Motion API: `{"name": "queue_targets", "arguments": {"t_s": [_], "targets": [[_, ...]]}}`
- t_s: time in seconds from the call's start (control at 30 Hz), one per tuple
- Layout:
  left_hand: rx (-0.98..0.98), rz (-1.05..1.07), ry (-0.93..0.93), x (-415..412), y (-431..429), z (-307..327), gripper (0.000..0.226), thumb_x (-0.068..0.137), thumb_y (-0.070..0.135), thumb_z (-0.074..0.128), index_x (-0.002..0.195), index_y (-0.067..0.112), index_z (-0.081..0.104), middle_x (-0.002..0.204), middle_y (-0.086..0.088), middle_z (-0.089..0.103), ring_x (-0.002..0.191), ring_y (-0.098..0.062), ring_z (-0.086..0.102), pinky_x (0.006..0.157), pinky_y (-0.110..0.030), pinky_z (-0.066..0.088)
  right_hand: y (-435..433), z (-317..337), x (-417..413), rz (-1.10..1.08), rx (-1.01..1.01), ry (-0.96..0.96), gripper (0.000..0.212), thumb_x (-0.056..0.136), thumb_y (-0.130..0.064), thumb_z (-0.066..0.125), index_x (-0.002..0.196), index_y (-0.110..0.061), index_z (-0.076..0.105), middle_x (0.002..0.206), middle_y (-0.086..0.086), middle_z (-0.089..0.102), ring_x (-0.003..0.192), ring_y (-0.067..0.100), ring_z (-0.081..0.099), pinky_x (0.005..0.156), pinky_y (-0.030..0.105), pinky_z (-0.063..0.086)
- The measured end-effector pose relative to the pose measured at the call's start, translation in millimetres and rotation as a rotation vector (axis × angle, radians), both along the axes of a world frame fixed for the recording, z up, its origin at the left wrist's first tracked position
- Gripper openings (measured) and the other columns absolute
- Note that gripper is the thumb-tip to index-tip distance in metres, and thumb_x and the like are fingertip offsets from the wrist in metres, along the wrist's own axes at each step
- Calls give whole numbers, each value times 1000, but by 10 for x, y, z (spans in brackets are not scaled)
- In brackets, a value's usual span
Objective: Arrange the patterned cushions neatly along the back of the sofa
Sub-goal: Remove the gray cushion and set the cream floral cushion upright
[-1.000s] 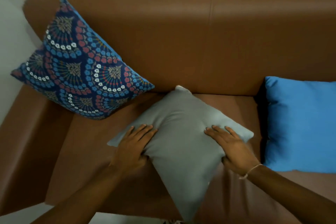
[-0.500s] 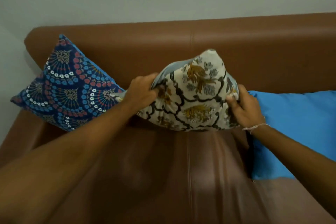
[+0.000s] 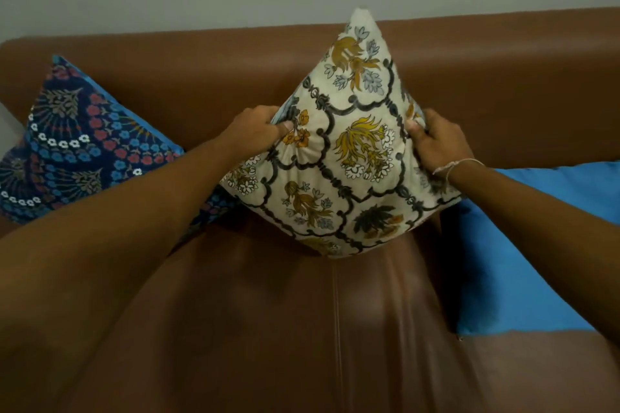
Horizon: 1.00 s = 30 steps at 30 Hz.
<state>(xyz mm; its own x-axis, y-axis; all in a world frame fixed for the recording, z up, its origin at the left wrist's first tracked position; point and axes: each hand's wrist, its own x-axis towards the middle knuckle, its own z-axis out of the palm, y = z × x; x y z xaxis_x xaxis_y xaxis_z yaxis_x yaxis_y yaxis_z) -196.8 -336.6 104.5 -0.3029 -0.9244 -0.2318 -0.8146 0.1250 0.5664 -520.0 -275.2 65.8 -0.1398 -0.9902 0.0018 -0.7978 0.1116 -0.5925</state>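
Cushion in play: the floral cushion (image 3: 339, 157) is held up on one corner like a diamond, its lower tip touching the sofa seat (image 3: 302, 329), its upper tip at 12 o'clock reaching just past the top of the backrest (image 3: 503, 77).
Left hand (image 3: 255, 131): closed on the cushion's 9 o'clock corner, thumb pressed on the front face.
Right hand (image 3: 436, 141): closed on the 3 o'clock edge, fingers wrapped behind.
Key relation: the cushion is squarely between the hands, directly ahead; its long diagonal runs 12 to 6, and neither hand is clearly nearer.
Neighbours: a dark blue patterned cushion (image 3: 77, 157) is propped at 9 o'clock against the backrest; a plain blue cushion (image 3: 536, 261) lies at 4 o'clock on the seat.
Next move, as judged: the cushion is to be leaned back and released between the two.
Risk: toppling forward off its tip.
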Motion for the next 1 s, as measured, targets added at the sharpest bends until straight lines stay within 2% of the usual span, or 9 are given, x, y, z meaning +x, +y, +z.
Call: {"name": "queue_targets", "arguments": {"t_s": [0.07, 0.17, 0.37, 0.5, 0.57, 0.67, 0.8, 0.9, 1.0], "targets": [[20, 12, -63, 22, -7, -105, 28, 101, 36, 50, 113, 16, 65, 100, -9, 66, 96, -32, 61, 75, -34, 41, -51, -104, 30, 30, 87, 6, 43, 102, -45, 39, 111, -5, 51, 104, 25, 66, 96, 44, 61, 76, 44, 46], [17, 15, -118, 53, 56, -311, 34, 102, 38, 44, 119, 15, 62, 112, -13, 67, 105, -35, 61, 81, -37, 44, -36, -249, 98, 38, 137, 14, 44, 102, -47, 36, 109, -5, 49, 96, 24, 66, 90, 42, 61, 75, 45, 48], [-115, 87, -94, 78, 225, -479, 26, 102, 39, 40, 103, 17, 53, 86, -7, 61, 82, -34, 60, 70, -40, 43, 104, -341, 58, 7, 92, -23, 43, 101, -51, 34, 105, -11, 49, 87, 12, 64, 83, 36, 62, 69, 39, 44], [-257, 114, -43, 65, 328, -470, 26, 102, 32, 42, 120, 18, 55, 85, -4, 64, 79, -33, 63, 67, -39, 46, 190, -299, 30, 15, 72, -26, 49, 102, -52, 34, 126, -13, 52, 106, 18, 69, 99, 39, 63, 77, 40, 45], [-326, 127, -18, 24, 385, -436, 32, 102, 30, 40, 129, 19, 53, 94, -3, 66, 86, -30, 66, 70, -38, 48, 251, -244, 13, 18, 48, -21, 51, 102, -51, 33, 135, -16, 48, 119, 18, 68, 108, 38, 62, 84, 41, 46], [-412, 214, 44, -97, 494, -346, 42, 103, 34, 34, 139, 20, 48, 125, -5, 66, 111, -26, 64, 88, -41, 50, 335, -143, -29, 36, 31, 1, 54, 102, -52, 32, 143, -18, 43, 131, 14, 63, 119, 35, 58, 92, 41, 45], [-559, 263, 99, -392, 749, -228, 49, 102, 31, 41, 148, 15, 40, 156, -11, 40, 145, -27, 36, 114, -48, 36, 499, -43, -123, 90, 5, 86, 62, 100, -54, 27, 148, -15, 37, 142, 15, 55, 128, 34, 51, 100, 42, 41], [-644, 143, 38, -706, 1069, -185, 56, 96, 29, 51, 148, 12, 39, 162, -16, 27, 151, -33, 20, 120, -52, 24, 662, -22, -265, 138, -32, 160, 65, 101, -53, 28, 149, -11, 37, 146, 16, 50, 135, 32, 44, 109, 43, 36], [-701, -43, 19, -1127, 1476, -266, 66, 89, 26, 59, 149, 7, 40, 162, -20, 25, 152, -37, 16, 121, -53, 19, 839, -88, -528, 213, -46, 263, 69, 99, -56, 28, 146, -7, 40, 147, 16, 48, 138, 35, 41, 113, 51, 33]]}}
